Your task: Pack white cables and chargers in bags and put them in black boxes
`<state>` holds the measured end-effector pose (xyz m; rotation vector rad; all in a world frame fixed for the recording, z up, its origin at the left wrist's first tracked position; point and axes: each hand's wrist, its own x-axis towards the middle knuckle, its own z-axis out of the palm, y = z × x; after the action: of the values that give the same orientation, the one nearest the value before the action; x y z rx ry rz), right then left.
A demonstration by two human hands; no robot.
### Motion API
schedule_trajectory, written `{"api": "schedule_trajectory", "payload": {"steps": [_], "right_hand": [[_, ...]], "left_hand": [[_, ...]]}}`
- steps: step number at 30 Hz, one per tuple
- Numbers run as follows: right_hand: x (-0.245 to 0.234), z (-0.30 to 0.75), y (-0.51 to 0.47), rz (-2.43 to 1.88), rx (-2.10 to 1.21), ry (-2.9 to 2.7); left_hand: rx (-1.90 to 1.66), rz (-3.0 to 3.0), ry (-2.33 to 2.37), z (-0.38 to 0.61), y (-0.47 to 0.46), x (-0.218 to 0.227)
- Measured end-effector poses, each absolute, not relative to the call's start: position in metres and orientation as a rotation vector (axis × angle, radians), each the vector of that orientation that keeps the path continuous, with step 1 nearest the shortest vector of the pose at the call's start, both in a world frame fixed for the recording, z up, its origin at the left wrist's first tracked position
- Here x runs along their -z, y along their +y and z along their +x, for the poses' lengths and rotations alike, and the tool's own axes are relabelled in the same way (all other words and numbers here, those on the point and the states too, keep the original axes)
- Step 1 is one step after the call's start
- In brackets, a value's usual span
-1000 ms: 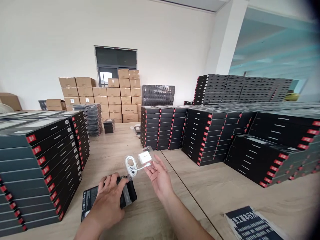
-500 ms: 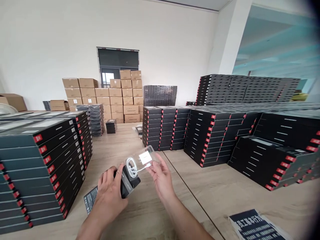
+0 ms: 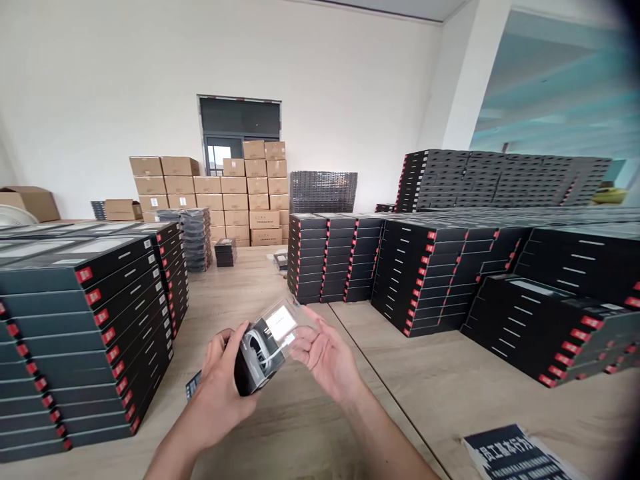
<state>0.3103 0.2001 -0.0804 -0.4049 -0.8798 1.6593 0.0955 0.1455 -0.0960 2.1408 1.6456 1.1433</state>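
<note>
My left hand (image 3: pixel 217 387) is closed around a small black box (image 3: pixel 246 375), tilted above the table. A clear plastic tray (image 3: pixel 296 312) lies against the box, its near end overlapping the box's dark surface. Inside the tray sit a coiled white cable (image 3: pixel 256 345) and a white square piece (image 3: pixel 281 323) that looks like a power adapter. My right hand (image 3: pixel 327 357) grips the tray's far end between thumb and fingers. Beneath my left hand, the edge of a dark printed item (image 3: pixel 193 385) shows on the table, mostly hidden.
Tall stacks of black boxes with red labels stand at left (image 3: pixel 120 320) and right (image 3: pixel 405 280). Farther back are dark trays (image 3: pixel 196 240), a short black stack (image 3: pixel 226 253) and brown cartons (image 3: pixel 237 200). A torn printed sheet (image 3: pixel 515 453) lies at front right on the wooden table (image 3: pixel 310 427).
The tray has shifted down and left over the black box, so cable and box now overlap more. My right hand moved along with it. The dark printed item is more covered.
</note>
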Motion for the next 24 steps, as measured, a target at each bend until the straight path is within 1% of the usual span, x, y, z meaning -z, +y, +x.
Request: {"api": "schedule_trajectory", "payload": {"steps": [4, 7, 9, 15, 21, 24], "right_hand": [[0.088, 0.311, 0.198, -0.54, -1.649, -1.041], [0.092, 0.312, 0.193, -0.624, -1.73, -1.247], [0.088, 0.314, 0.19, -0.647, -1.686, -1.294], [0.06, 0.319, 0.185, -0.761, -1.107, -1.448], [0.063, 0.313, 0.188, -0.864, -0.891, -1.546], [0.066, 0.31, 0.186, -0.886, -0.697, -1.559]], "left_hand": [[-1.162, 2.049, 1.403, 0.102, 0.137, 0.086], [-1.166, 2.044, 1.363, 0.109, 0.134, 0.086], [-1.201, 2.026, 1.377, 0.116, 0.134, 0.088], [-1.462, 1.907, 1.399, 0.143, 0.135, 0.096], [-1.614, 1.701, 1.331, 0.152, 0.138, 0.106], [-1.62, 1.686, 1.164, 0.146, 0.14, 0.111]]}}
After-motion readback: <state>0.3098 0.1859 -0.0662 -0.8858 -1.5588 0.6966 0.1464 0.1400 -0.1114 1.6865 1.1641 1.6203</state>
